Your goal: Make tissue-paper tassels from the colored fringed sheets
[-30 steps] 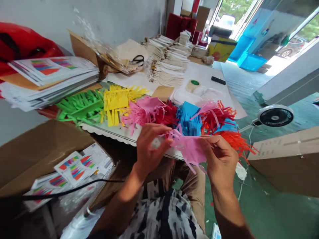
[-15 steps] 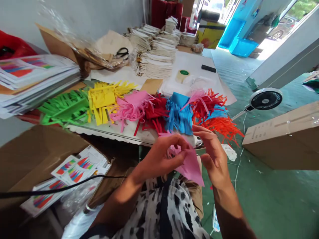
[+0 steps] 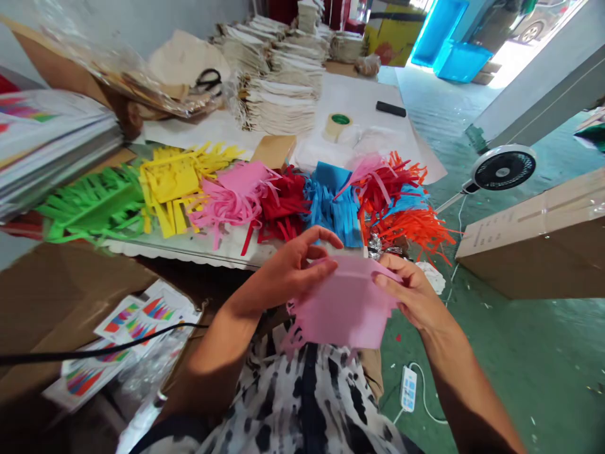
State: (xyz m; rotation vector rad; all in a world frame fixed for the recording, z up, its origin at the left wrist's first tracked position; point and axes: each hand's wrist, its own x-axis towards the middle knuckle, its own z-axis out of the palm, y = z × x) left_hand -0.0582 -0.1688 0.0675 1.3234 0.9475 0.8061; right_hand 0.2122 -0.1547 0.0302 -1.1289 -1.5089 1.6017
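Note:
A pink fringed paper piece point(image 3: 344, 308) is held flat in front of my lap, spread between both hands. My left hand point(image 3: 293, 268) pinches its upper left edge with thumb and fingers. My right hand point(image 3: 409, 293) grips its right edge. Just beyond the hands, at the table's near edge, lie piles of fringed paper: green point(image 3: 92, 205), yellow point(image 3: 177, 183), pink point(image 3: 236, 192), red point(image 3: 283, 205), blue point(image 3: 333, 202) and orange point(image 3: 409, 217).
Stacks of white paper bags point(image 3: 278, 94), a tape roll point(image 3: 336, 125), scissors point(image 3: 208, 79) and a black remote point(image 3: 390, 108) sit farther back. Printed sheets point(image 3: 42, 135) are stacked at left. A fan point(image 3: 503, 169), cardboard box point(image 3: 539, 243) and power strip point(image 3: 408, 388) are on the green floor.
The pink piece went from crumpled between my hands to opened flat and lower, toward my lap. The view has tilted down and shifted.

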